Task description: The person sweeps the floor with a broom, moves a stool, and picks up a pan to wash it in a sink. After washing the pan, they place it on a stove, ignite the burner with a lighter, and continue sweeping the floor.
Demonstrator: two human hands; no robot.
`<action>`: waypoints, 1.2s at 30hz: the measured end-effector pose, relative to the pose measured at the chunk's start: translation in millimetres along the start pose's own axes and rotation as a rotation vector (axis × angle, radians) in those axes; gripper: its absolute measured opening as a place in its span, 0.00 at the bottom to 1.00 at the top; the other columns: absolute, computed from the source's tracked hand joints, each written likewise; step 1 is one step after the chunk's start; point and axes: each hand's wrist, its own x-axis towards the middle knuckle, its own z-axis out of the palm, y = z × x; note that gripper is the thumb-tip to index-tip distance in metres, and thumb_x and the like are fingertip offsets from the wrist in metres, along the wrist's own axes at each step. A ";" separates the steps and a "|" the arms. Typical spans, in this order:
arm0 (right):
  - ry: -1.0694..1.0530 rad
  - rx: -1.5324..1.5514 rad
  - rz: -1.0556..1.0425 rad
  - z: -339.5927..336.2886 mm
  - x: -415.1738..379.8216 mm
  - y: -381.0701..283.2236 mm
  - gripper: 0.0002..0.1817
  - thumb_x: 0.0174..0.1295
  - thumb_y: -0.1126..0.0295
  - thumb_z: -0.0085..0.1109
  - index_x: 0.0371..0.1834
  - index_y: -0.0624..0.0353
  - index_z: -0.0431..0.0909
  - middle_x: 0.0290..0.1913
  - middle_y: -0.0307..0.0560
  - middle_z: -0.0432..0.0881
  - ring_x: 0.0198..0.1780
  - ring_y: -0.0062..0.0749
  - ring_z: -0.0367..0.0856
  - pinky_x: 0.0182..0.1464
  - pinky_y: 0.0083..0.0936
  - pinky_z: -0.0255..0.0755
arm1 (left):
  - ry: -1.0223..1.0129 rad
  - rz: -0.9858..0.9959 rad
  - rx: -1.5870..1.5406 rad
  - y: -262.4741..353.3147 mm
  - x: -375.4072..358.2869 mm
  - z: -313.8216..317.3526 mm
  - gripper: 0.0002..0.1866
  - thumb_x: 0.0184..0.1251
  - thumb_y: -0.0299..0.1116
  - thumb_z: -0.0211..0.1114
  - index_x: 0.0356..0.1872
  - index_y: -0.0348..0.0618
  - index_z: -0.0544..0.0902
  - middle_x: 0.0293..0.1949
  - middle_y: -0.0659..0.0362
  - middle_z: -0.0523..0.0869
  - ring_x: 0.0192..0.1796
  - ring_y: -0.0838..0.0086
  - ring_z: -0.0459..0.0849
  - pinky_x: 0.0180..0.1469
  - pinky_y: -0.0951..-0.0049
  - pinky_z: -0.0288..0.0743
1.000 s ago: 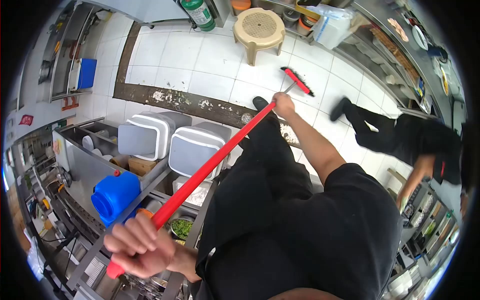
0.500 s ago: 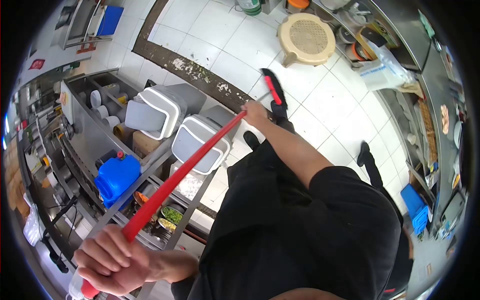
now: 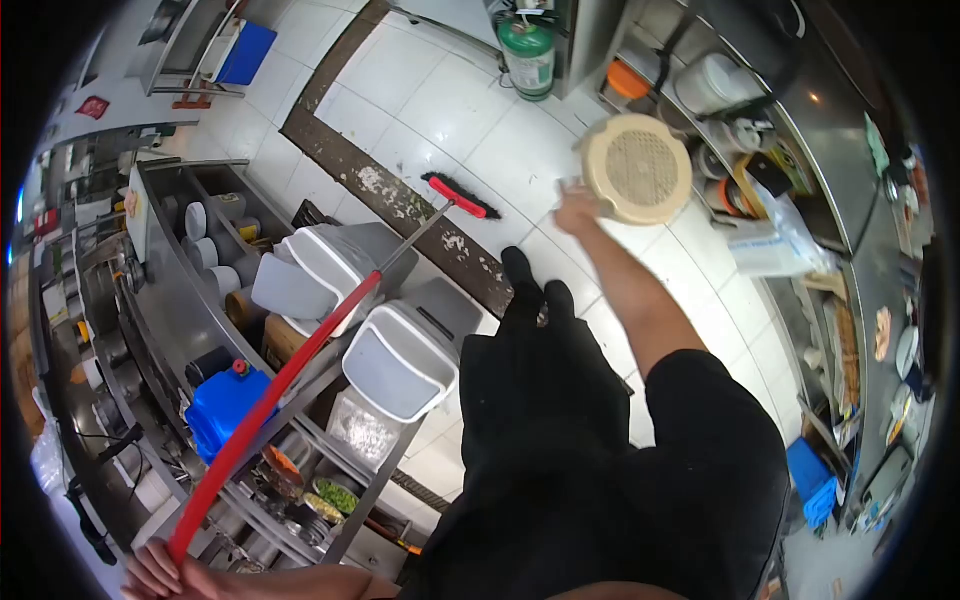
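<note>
A broom with a long red handle slants across the view, its red head with dark bristles resting on the floor by the drain channel. At the lower left, the fingers of my left hand are wrapped round the upper end of the handle. My right hand is off the broom, stretched out at the left edge of a beige plastic stool. Its fingers are somewhat blurred but extended, with nothing seen in them.
Two grey bins with white rims stand beside a metal rack holding a blue jerrycan and food containers. A dark drain channel crosses the white tiles. Beyond stands a green canister. Shelves with tubs line the right.
My right hand has let go of the broom handle and moved right to the stool. The broom head has swung left toward the drain channel. My left hand has dropped lower in view.
</note>
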 end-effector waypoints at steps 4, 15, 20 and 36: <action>-0.012 -0.089 0.188 -44.2 47.8 61.4 0.54 0.65 0.45 0.62 0.87 0.40 0.37 0.88 0.50 0.34 0.86 0.55 0.40 0.75 0.73 0.50 | 0.115 -0.038 -0.027 -54.1 27.5 -51.0 0.24 0.79 0.30 0.57 0.20 0.53 0.58 0.21 0.63 0.59 0.22 0.76 0.58 0.31 0.74 0.57; -0.124 0.049 0.574 82.1 -137.0 200.0 0.52 0.70 0.44 0.56 0.87 0.47 0.34 0.87 0.50 0.28 0.85 0.60 0.38 0.74 0.64 0.62 | 0.048 -0.162 -0.182 -161.0 88.4 -72.2 0.26 0.79 0.44 0.57 0.18 0.51 0.60 0.20 0.64 0.60 0.24 0.74 0.59 0.33 0.69 0.57; -0.165 0.194 0.898 182.7 -180.8 331.7 0.55 0.68 0.40 0.56 0.85 0.59 0.34 0.87 0.53 0.31 0.85 0.61 0.40 0.80 0.62 0.49 | 0.250 -0.025 -0.066 -147.7 89.9 12.2 0.31 0.77 0.61 0.56 0.15 0.60 0.61 0.13 0.74 0.60 0.14 0.84 0.55 0.18 0.79 0.50; 0.404 0.629 -0.532 -140.0 -164.6 -38.0 0.53 0.54 0.62 0.75 0.83 0.54 0.55 0.81 0.64 0.56 0.78 0.62 0.58 0.76 0.49 0.57 | -0.144 -0.161 -0.524 -170.8 28.3 82.8 0.26 0.82 0.49 0.57 0.20 0.52 0.62 0.19 0.68 0.64 0.17 0.81 0.60 0.22 0.78 0.55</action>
